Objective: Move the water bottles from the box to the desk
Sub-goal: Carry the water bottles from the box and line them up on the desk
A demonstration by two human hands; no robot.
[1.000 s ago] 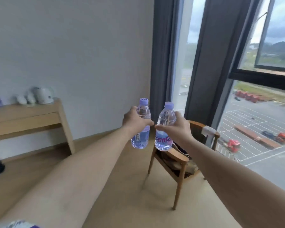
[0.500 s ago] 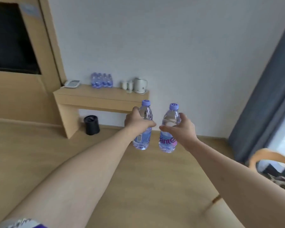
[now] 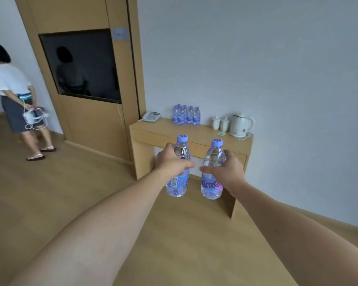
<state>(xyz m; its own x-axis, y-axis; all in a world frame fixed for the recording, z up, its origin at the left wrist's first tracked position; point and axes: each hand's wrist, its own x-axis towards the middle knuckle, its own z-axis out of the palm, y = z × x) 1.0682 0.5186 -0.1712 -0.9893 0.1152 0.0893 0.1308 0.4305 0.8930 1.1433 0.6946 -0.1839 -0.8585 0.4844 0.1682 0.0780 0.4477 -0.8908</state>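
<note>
At centre frame, the worktop (image 3: pixel 153 129) has swung closer into view, seemingly within a few steps, while both hands, left hand (image 3: pixel 170 161) and right hand (image 3: pixel 225 169), each grip a water bottle, left bottle (image 3: pixel 179 176) and right bottle (image 3: pixel 213 182), ready for placing.

Two clear bottles with lilac caps out front: the left bottle (image 3: pixel 179 172) wears a blue label with a white barcode patch, the right bottle (image 3: pixel 212 174) a pink-and-purple label with pale lettering. Behind, a light wood desk (image 3: pixel 194 137) carries a cluster of bluish bottles (image 3: pixel 186 114), a grey-white phone (image 3: pixel 151 116), white cups (image 3: pixel 220 123) and a cream kettle (image 3: pixel 241 125), against a pale grey wall (image 3: pixel 256 58)
</note>
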